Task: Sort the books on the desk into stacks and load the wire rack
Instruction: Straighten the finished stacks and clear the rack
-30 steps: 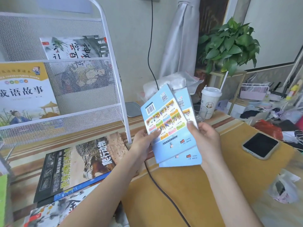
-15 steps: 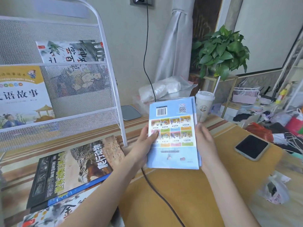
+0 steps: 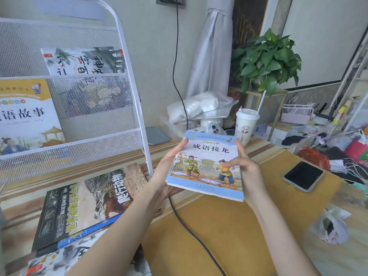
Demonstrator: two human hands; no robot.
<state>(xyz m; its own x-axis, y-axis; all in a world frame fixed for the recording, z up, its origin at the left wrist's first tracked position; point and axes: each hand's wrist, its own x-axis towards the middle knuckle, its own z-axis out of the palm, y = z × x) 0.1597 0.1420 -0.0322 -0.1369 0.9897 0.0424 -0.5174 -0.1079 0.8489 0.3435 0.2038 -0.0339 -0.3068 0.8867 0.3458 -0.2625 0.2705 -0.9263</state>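
Two hands: left hand (image 3: pixel 167 172) and right hand (image 3: pixel 247 172) grip blue books (image 3: pixel 205 166) by the side edges
Change: front cover now faces up; barcoded back showed before

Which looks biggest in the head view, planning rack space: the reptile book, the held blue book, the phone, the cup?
1. reptile book
2. blue book
3. and 4. phone and cup look alike; the cup stands farther off, so unsure.

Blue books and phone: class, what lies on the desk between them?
In the head view, only the right hand gripping the blue books; beyond it, bare yellow desk up to the phone.
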